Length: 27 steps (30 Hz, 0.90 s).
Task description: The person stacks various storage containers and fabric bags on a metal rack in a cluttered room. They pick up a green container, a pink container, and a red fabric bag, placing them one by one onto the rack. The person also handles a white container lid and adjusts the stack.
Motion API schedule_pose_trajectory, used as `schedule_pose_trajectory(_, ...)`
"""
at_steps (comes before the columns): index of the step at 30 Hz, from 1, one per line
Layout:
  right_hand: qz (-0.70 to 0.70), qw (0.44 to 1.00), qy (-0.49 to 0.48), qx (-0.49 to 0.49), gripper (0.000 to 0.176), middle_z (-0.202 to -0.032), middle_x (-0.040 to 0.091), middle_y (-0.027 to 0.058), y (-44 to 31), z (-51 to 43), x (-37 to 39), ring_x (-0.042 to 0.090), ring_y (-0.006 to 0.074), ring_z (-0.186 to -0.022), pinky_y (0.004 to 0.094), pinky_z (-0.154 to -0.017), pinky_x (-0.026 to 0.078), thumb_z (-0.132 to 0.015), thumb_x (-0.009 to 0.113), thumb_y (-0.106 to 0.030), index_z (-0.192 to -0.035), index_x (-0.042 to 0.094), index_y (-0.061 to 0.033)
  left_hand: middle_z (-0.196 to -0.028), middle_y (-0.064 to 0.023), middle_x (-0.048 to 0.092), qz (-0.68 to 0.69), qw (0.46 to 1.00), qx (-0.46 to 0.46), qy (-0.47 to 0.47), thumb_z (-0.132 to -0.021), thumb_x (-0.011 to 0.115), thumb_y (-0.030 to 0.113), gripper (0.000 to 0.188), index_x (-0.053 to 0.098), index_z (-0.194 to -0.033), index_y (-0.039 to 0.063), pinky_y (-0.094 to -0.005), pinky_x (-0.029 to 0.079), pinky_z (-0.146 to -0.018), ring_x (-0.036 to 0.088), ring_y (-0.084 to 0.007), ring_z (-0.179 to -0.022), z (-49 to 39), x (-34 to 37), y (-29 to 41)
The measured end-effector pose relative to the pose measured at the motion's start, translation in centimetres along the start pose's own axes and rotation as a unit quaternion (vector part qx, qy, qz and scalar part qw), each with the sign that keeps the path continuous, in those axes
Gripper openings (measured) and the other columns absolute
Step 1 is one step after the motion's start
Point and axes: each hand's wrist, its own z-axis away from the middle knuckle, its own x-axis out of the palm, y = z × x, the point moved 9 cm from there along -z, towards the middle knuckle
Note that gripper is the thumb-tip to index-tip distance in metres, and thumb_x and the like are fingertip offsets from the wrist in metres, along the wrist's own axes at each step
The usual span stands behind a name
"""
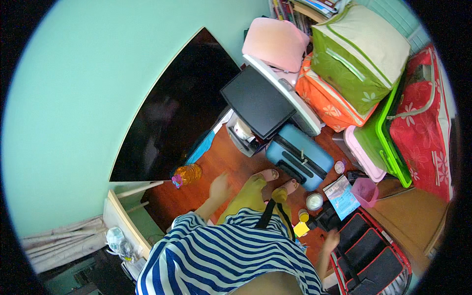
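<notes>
My left hand (219,187) is blurred above the reddish-brown wooden floor. Nothing shows in it, though its fingers are too indistinct to read. Nearest to it, a plastic bottle of orange-yellow liquid (188,174) with a purple-pink cap lies tilted by the big black screen. At lower right my right hand (332,239) is beside a black storage organizer with red trim (368,250); whether they touch, I cannot tell. Close by are a yellow pad (301,229), a yellow-lidded jar (304,215) and a dark object (326,218). A blue hard-shell suitcase (300,156) stands before my feet.
A large black flat screen (177,110) leans on the green wall. Behind the suitcase is a smaller dark monitor (258,101). Green (354,70), orange (332,99) and red (420,129) fabric storage bags pile up at right, near a pink basket (365,192) and cardboard (405,217).
</notes>
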Motion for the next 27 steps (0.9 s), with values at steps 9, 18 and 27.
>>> schedule_pose_trajectory(9,-0.097,0.894,-0.223,0.376,0.016,-0.074,0.066,0.0092,9.3,24.2,11.0,0.06,0.0204,-0.072,0.0321,-0.067,0.049,-0.084,0.062,-0.012,-0.088,0.07,0.001,-0.091,-0.022,0.067,-0.036,0.926,-0.185,-0.327,-0.086,0.058,0.026,0.028,0.066,-0.094,0.0,-0.0472,0.053,-0.073,0.065,-0.0395,-0.082,19.2,15.8,-21.5)
schedule_pose_trajectory(18,-0.173,0.899,-0.199,0.351,0.016,-0.076,0.066,0.0083,-0.7,24.9,13.2,0.06,0.0185,-0.072,0.0308,-0.068,0.049,-0.084,0.062,-0.012,-0.089,0.07,0.001,-0.088,-0.0202,0.067,-0.082,0.942,0.114,-0.304,-0.084,0.059,0.018,0.019,0.07,-0.09,0.004,-0.0458,0.054,-0.072,0.066,-0.0381,-0.084,8.8,16.4,-18.7)
schedule_pose_trajectory(27,-0.22,0.885,-0.136,0.387,0.017,-0.078,0.067,0.0074,0.3,30.8,14.0,0.06,0.0167,-0.073,0.0296,-0.068,0.049,-0.084,0.062,-0.012,-0.09,0.07,0.001,-0.089,-0.022,0.066,-0.072,0.946,0.149,-0.278,-0.081,0.062,0.021,0.022,0.069,-0.089,0.003,-0.0487,0.053,-0.073,0.064,-0.0398,-0.084,2.4,14.5,-18.7)
